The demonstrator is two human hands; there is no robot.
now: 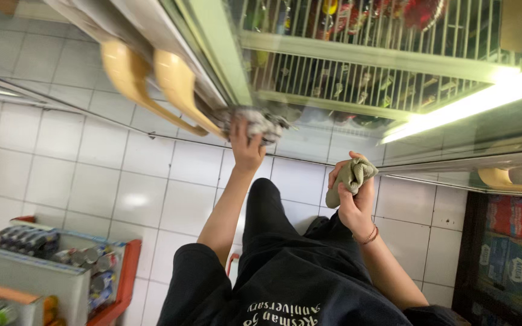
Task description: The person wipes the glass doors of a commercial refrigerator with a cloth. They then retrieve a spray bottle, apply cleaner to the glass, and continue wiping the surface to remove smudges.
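My left hand (247,145) grips a crumpled grey cloth (258,122), pressed on the glass fridge door (333,72) beside tan curved handles (179,90). Right hand (353,196) clenches an olive-green rag (350,178), near my waist.

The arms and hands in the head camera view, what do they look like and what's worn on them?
Both arms are bare from the short black sleeves of a black shirt with white lettering on it. The left hand wears nothing visible. The right hand has thin reddish-brown bracelets at the wrist. No gloves or watch show.
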